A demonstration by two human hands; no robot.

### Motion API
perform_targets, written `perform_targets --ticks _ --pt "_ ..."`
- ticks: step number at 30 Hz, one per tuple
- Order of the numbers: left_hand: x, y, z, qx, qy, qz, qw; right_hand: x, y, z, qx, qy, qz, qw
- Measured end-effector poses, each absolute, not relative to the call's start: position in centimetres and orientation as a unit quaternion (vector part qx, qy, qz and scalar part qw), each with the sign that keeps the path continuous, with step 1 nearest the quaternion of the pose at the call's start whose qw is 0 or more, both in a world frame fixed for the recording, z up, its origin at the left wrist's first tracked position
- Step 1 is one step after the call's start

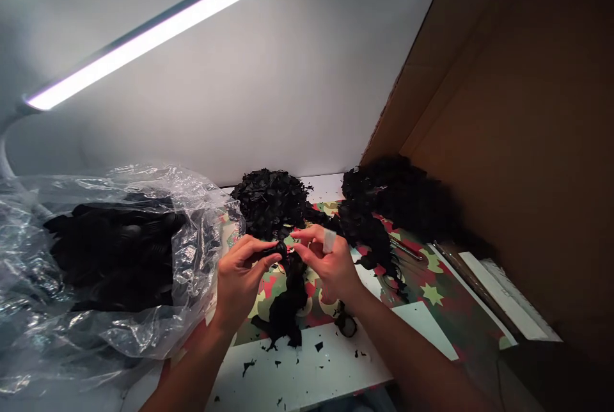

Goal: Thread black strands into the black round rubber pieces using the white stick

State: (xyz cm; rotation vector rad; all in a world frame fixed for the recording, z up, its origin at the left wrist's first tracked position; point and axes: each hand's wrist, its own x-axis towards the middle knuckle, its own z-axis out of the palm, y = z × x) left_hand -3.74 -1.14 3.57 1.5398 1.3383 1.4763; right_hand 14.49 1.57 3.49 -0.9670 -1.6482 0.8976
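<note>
Over the middle of the work surface, my left hand (244,271) pinches a small dark black piece (281,248) between thumb and fingers. The piece looks soft and rounded at its end; its exact kind cannot be made out. Close by on the right, my right hand (329,261) has thumb and forefinger slightly apart, with nothing visible between them. White tape (329,241) wraps one of its fingers. Beneath both hands lies a ragged strip of black scraps (286,303) on the patterned sheet (316,306).
A clear plastic bag (196,265) full of black pieces (125,258) lies at left. Black scraps form a heap (271,201) at the back and another pile (403,198) at right. A lit lamp (158,31) hangs above; a cardboard wall (508,124) bounds the right.
</note>
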Motion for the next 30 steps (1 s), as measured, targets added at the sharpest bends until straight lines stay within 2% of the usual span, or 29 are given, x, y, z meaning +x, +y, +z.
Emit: perform_targets --ticks 4,12,15,18,21,24,30 --pt "-3.6 -1.1 3.6 0.605 0.504 0.551 0.276 14.6 1.6 3.2 -0.317 -0.789 0.205 0.486" --pt "-3.5 -1.1 3.2 0.663 0.488 0.531 0.200 14.3 1.2 2.9 -0.303 -0.863 0.025 0.403" --pt "-3.5 -1.3 3.1 0.682 0.477 0.521 0.193 14.1 1.3 2.9 -0.355 -0.842 0.054 0.402" --pt "-3.6 -1.5 3.3 0.661 0.471 0.537 0.230 14.6 2.5 2.7 -0.445 -0.765 0.135 0.446" --pt "-3.8 -1.5 3.2 0.592 0.471 0.560 0.338 15.6 3.8 2.2 -0.489 -0.725 0.230 0.427" --pt "-3.9 -1.1 2.7 0.511 0.456 0.573 0.450 16.1 4.2 1.7 -0.477 -0.740 0.268 0.392" --pt "-3.4 -0.7 1.9 0.374 0.387 0.604 0.587 15.1 2.7 2.5 -0.449 -0.664 0.327 0.500"
